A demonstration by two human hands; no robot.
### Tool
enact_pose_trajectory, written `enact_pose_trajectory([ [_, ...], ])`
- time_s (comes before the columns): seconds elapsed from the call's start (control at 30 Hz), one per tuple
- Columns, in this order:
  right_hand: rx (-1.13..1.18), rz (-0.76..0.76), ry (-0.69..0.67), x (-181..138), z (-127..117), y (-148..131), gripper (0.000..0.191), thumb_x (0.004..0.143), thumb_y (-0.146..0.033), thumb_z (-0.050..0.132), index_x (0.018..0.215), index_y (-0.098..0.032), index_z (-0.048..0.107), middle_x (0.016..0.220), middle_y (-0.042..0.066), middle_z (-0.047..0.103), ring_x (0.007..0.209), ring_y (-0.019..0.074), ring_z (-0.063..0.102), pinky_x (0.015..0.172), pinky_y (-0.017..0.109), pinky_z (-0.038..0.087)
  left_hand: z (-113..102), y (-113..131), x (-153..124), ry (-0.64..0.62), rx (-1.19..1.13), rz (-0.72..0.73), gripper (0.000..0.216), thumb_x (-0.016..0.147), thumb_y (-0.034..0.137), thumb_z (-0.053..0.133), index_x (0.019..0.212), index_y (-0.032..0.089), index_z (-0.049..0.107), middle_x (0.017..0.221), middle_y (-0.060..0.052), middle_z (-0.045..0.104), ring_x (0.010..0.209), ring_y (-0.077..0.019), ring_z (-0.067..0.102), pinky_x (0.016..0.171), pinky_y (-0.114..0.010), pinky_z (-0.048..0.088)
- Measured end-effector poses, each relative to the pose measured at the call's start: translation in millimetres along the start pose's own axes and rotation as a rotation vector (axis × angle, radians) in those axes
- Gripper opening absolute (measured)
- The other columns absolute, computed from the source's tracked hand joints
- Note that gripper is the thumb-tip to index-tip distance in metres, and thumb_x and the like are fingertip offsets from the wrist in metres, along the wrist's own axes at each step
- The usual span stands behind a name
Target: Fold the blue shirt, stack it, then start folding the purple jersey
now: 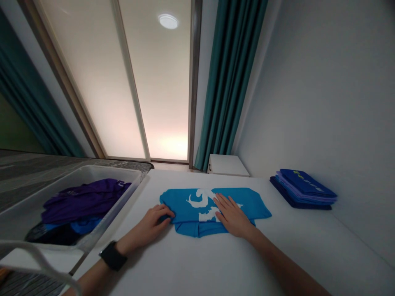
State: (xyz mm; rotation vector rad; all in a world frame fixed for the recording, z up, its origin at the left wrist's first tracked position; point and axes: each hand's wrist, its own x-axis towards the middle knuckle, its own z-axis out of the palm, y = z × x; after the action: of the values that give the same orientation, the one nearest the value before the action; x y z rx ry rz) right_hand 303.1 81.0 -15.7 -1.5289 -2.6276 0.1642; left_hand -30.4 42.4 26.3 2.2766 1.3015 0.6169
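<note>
A bright blue T-shirt with a white print lies partly folded on the white table. Its lower layer sticks out along the near side. At the shirt's left edge, my left hand pinches the fabric between bent fingers and thumb; a dark watch is on that wrist. My right hand rests flat on the printed part, fingers stretched out and holding nothing. It covers some of the print.
A stack of folded blue and purple clothes sits at the table's right, near the wall. To the left, a translucent plastic bin holds crumpled purple and blue clothes. A white cabinet stands beyond the table, by a teal curtain.
</note>
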Motion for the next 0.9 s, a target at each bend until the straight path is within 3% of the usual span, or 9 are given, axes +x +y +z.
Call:
enact_pose_trajectory([
  [0.13,-0.005,-0.026,0.030,0,-3,21,0.061,0.100,-0.052,0.015,0.153,-0.022,0.022,0.158,0.004,0.021,0.147,0.0222,0.016,0.120,0.048,0.014,-3,4,24,-0.120,-0.059,-0.020,0.029,0.092,0.036,0.045,0.103,0.021,0.068,0.106,-0.006,0.066,0.097,-0.0215,0.060,0.090,-0.033,0.045],
  [0.27,0.019,-0.010,0.039,0,-3,21,0.061,0.100,-0.053,0.016,0.152,-0.023,0.024,0.158,0.004,0.023,0.146,0.0230,0.018,0.119,0.049,0.015,-10,-5,42,-0.200,-0.137,-0.082,0.034,0.091,0.043,0.046,0.107,0.022,0.068,0.106,-0.004,0.068,0.094,-0.0214,0.061,0.085,-0.031,0.047],
  [0.4,0.073,0.012,0.035,0,-5,18,0.061,0.100,-0.054,0.019,0.151,-0.022,0.029,0.157,0.005,0.026,0.146,0.0233,0.019,0.119,0.050,0.015,-9,-11,40,-0.133,-0.225,-0.129,0.037,0.090,0.046,0.047,0.105,0.020,0.068,0.099,-0.004,0.069,0.086,-0.0205,0.061,0.076,-0.029,0.047],
  [0.57,0.175,0.046,0.097,1,-7,13,0.055,0.101,-0.049,0.023,0.143,-0.021,0.045,0.151,0.008,0.039,0.142,0.0248,0.030,0.117,0.053,0.020,-11,-16,29,-0.076,-0.404,-0.133,0.036,0.090,0.046,0.051,0.105,0.018,0.067,0.093,-0.005,0.068,0.087,-0.0200,0.061,0.079,-0.031,0.048],
  [0.7,0.207,-0.020,0.167,4,-15,-19,0.046,0.100,-0.038,0.031,0.135,-0.019,0.054,0.139,0.011,0.055,0.132,0.0260,0.045,0.112,0.051,0.031,-19,-18,27,-0.038,-0.504,-0.118,0.033,0.091,0.044,0.051,0.106,0.018,0.065,0.094,-0.005,0.067,0.091,-0.0205,0.060,0.083,-0.033,0.047],
  [0.83,0.195,-0.134,0.238,18,-16,-78,0.038,0.097,-0.031,0.040,0.129,-0.019,0.057,0.126,0.010,0.062,0.118,0.0250,0.054,0.107,0.045,0.036,-21,-17,24,0.021,-0.613,-0.091,0.033,0.090,0.042,0.054,0.112,0.020,0.063,0.102,-0.006,0.065,0.098,-0.0220,0.059,0.087,-0.034,0.047],
  [0.9,0.176,-0.161,0.264,30,-11,-108,0.043,0.094,-0.035,0.049,0.133,-0.018,0.052,0.127,0.011,0.061,0.118,0.0269,0.053,0.105,0.045,0.037,-20,-17,23,0.070,-0.713,-0.092,0.033,0.089,0.040,0.056,0.116,0.021,0.060,0.110,-0.006,0.063,0.097,-0.0218,0.061,0.088,-0.036,0.049],
])
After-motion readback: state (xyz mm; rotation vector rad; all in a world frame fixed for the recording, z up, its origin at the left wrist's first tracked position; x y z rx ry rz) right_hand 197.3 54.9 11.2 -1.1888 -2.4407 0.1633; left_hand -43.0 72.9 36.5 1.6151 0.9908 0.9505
